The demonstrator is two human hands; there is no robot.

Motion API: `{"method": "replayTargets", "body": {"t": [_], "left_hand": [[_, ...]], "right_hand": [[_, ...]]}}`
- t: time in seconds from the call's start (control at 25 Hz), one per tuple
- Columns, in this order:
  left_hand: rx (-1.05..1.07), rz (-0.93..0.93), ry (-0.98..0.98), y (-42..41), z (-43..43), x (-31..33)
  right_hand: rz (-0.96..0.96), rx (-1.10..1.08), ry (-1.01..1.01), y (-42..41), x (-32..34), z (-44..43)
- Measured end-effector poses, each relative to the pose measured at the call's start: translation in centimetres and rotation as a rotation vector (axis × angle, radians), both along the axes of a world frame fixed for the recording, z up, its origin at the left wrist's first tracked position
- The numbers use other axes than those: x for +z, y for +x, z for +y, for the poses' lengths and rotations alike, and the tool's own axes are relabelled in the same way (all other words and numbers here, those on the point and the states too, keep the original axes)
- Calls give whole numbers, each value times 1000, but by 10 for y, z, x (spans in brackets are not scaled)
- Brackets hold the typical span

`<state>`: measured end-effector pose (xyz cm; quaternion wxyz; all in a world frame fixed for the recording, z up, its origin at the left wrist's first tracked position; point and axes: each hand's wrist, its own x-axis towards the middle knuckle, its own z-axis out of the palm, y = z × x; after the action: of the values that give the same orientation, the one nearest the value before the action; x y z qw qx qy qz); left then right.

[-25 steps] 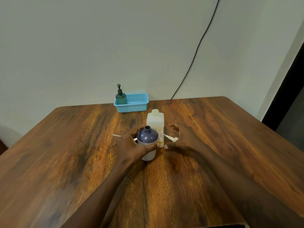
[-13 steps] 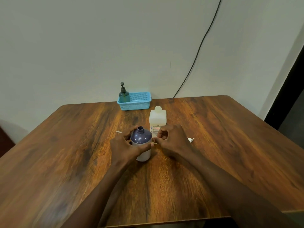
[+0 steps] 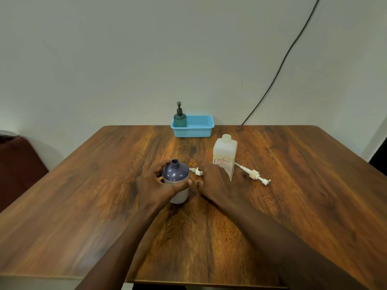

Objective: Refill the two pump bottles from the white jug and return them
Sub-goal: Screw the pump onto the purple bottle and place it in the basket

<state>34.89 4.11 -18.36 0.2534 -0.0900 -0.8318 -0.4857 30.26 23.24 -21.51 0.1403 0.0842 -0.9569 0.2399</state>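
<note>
My left hand [image 3: 155,186] curls its fingers round the uncapped purple bottle [image 3: 175,175]. My right hand [image 3: 215,182] hides part of a white pump [image 3: 196,171] at its fingertips, so I cannot tell its grip. Just beyond stands the white jug [image 3: 225,152].

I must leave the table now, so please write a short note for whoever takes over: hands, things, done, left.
Left hand grips the purple bottle, upright, pump off. Right hand is at a small pump; grip unclear. Jug stands behind; a long pump lies right of it. Green bottle is in the basket, pump on. Done: purple bottle opened; its fill cannot be seen. Left: green bottle, refit pumps, return.
</note>
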Motion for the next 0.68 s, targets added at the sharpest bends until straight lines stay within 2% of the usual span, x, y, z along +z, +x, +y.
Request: {"method": "replayTargets", "body": {"t": [0.24,0.36,0.56,0.68], "left_hand": [[1,-34,22,0,-9,1],[-1,-38,25,-2,-13,1],[18,-14,5,-5,-21,0],[43,-25,2,-11,-23,-2]], "right_hand": [[-2,-60,213,-19,6,-19],[14,-57,226,-23,7,-23],[120,-59,24,-24,24,-22],[176,18,-274,-20,52,-24]]}}
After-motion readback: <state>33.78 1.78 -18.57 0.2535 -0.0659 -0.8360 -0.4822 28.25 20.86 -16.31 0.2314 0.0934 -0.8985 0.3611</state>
